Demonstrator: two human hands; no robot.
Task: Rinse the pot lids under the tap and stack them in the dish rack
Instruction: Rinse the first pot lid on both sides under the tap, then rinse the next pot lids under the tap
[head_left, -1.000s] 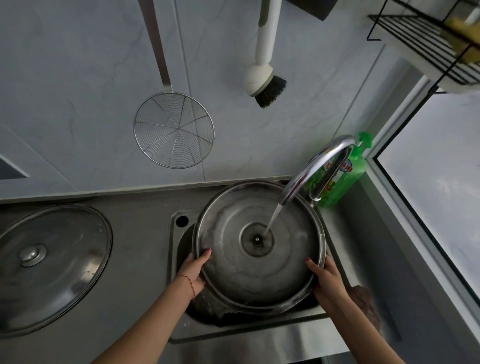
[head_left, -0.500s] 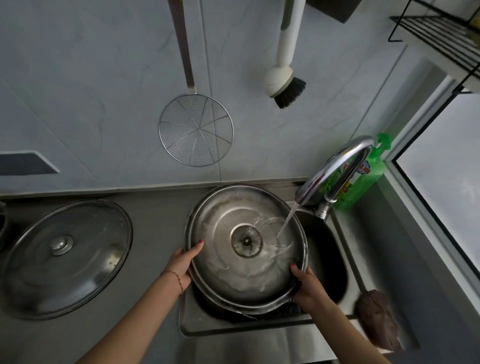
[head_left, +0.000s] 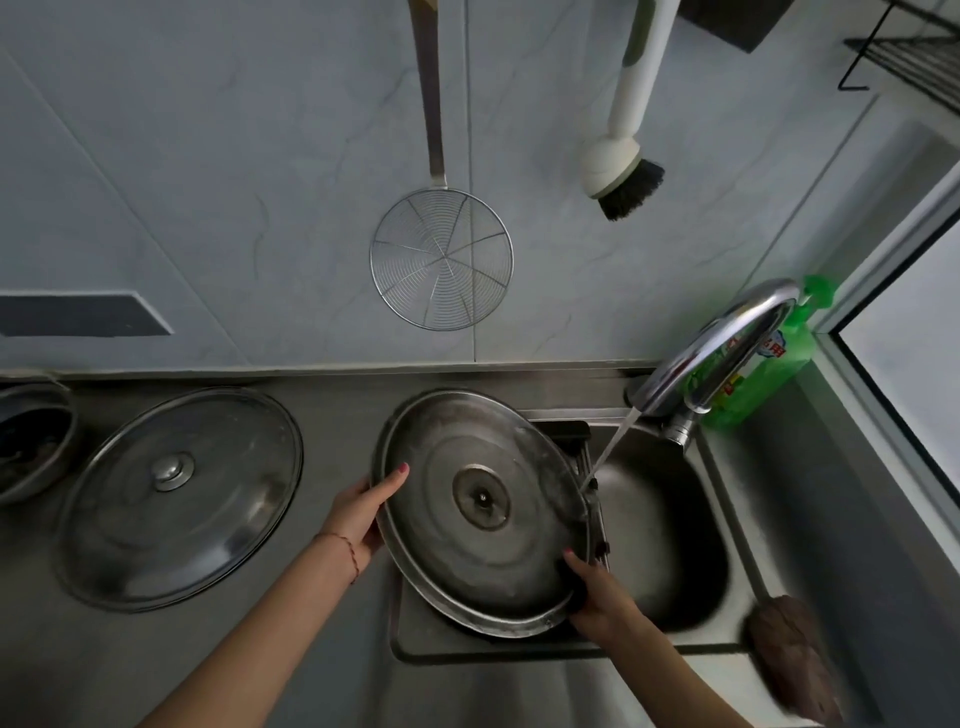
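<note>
A large steel pot lid (head_left: 483, 512), underside up, is tilted over the left part of the sink (head_left: 670, 525). My left hand (head_left: 363, 512) grips its left rim and my right hand (head_left: 597, 592) grips its lower right rim. The tap (head_left: 711, 353) runs; its stream lands just past the lid's right edge, beside a black rack (head_left: 589, 452) partly hidden under the lid. A second steel lid (head_left: 179, 496) with a knob lies flat on the counter to the left.
A metal bowl (head_left: 31, 441) sits at the far left edge. A wire skimmer (head_left: 441, 260) and a dish brush (head_left: 621, 171) hang on the tiled wall. A green soap bottle (head_left: 763, 364) stands behind the tap. A brown cloth (head_left: 789, 660) lies on the sink's right front corner.
Both hands have carried the lid leftward out of the stream and tilted it. The water, which hit the lid's centre before, now falls past its right edge.
</note>
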